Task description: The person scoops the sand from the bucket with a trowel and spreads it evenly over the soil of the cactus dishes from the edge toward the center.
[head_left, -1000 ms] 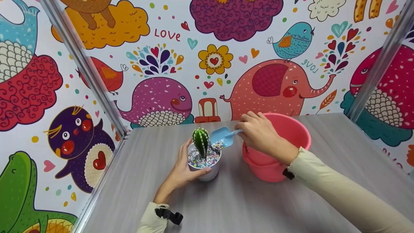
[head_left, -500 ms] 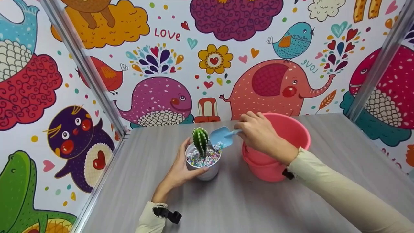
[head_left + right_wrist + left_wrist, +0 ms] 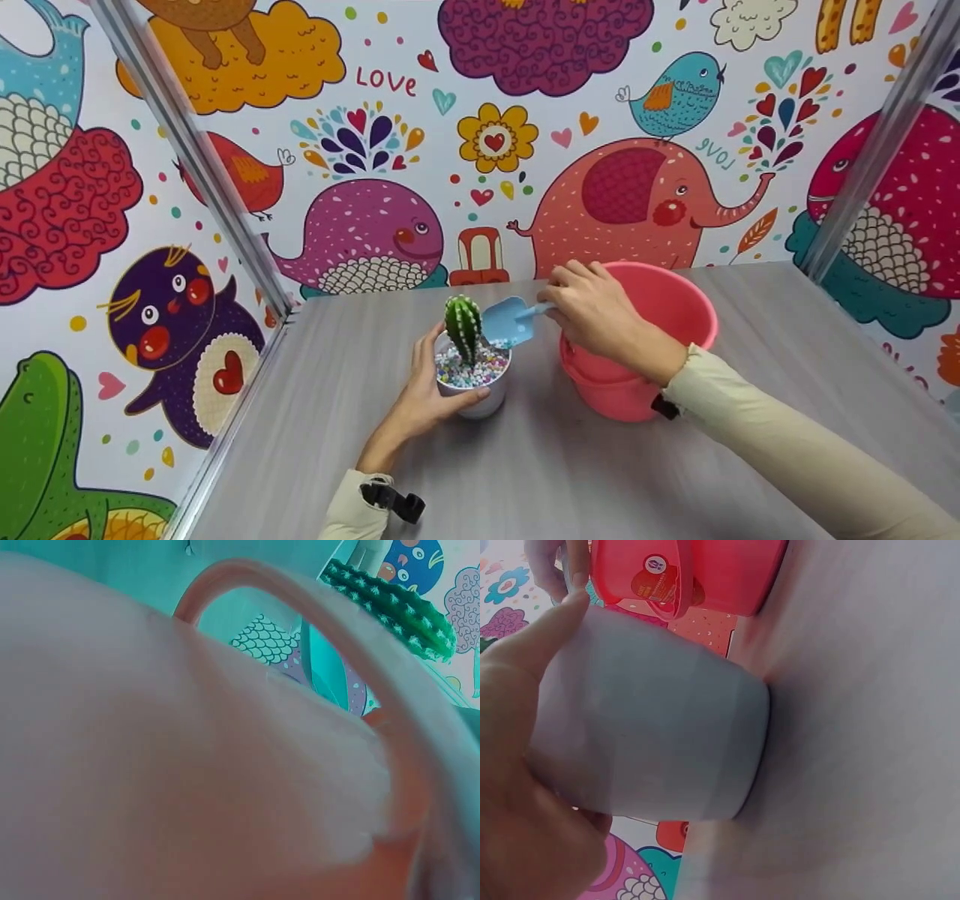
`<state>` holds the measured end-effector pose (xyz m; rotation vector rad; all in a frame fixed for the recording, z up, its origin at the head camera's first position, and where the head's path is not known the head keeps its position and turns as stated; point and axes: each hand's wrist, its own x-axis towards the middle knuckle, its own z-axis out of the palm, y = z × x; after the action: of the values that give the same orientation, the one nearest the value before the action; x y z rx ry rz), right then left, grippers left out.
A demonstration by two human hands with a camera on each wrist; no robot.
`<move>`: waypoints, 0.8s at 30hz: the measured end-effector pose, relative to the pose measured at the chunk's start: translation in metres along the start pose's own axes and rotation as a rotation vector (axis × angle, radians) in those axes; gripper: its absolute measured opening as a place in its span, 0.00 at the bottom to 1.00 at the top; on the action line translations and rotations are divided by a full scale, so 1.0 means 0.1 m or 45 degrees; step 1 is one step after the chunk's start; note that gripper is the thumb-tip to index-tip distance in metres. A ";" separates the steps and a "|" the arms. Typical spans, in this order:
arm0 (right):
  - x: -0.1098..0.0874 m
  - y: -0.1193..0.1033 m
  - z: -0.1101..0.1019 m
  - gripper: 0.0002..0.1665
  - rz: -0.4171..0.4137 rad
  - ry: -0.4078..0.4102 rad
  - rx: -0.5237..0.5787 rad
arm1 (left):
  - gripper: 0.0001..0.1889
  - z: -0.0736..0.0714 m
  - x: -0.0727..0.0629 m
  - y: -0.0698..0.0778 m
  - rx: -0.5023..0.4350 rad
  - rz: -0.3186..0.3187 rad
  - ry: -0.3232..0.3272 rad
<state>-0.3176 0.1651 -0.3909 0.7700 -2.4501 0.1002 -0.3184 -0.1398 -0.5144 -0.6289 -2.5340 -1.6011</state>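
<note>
A green cactus (image 3: 463, 328) stands upright in a white pot (image 3: 484, 406) filled with small multicoloured pebbles (image 3: 471, 373). My left hand (image 3: 426, 394) grips the pot from the left, thumb across its near side. In the left wrist view the pot (image 3: 660, 720) rests on the table, its smooth wall filling the palm. My right hand (image 3: 596, 311) pinches the handle of a light blue toy shovel (image 3: 508, 321). The shovel's blade tilts down at the pot's right rim, close beside the cactus, with a few pebbles at its tip. The right wrist view is mostly blocked by the hand.
A pink bucket (image 3: 637, 397) stands on the grey table (image 3: 555, 480) to the right, below my right forearm, its handle hanging down its side. Walls (image 3: 480, 67) printed with cartoon animals close off the back and sides, with metal posts (image 3: 862, 157) at the corners.
Pebbles have slid off the shovel's blade into the pot, leaving the blade nearly bare. The pot rocked slightly left and back in my left hand. The bucket has stayed in place.
</note>
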 end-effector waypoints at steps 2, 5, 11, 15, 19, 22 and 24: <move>0.01 -0.03 0.01 0.11 -0.013 0.011 0.008 | 0.66 0.00 0.00 0.00 0.008 0.004 0.006; 0.03 -0.09 0.02 0.11 -0.041 0.044 0.011 | 0.66 0.00 -0.01 0.00 0.014 0.007 0.008; 0.06 -0.18 0.05 0.10 -0.073 0.088 -0.012 | 0.66 0.00 -0.01 0.02 0.021 -0.004 -0.002; 0.07 -0.20 0.06 0.10 -0.074 0.101 -0.032 | 0.65 0.00 -0.01 0.02 0.036 -0.022 -0.011; 0.08 -0.20 0.07 0.10 -0.062 0.110 -0.040 | 0.65 -0.01 -0.01 0.03 0.046 -0.032 -0.009; 0.08 -0.21 0.07 0.11 -0.051 0.107 -0.028 | 0.65 -0.01 -0.02 0.04 0.050 -0.036 -0.009; 0.08 -0.21 0.06 0.12 -0.045 0.099 -0.016 | 0.65 -0.01 -0.02 0.03 0.050 -0.034 -0.008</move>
<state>-0.3145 0.1423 -0.3942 0.7891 -2.3609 0.0994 -0.3158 -0.1398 -0.5120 -0.5996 -2.5826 -1.5558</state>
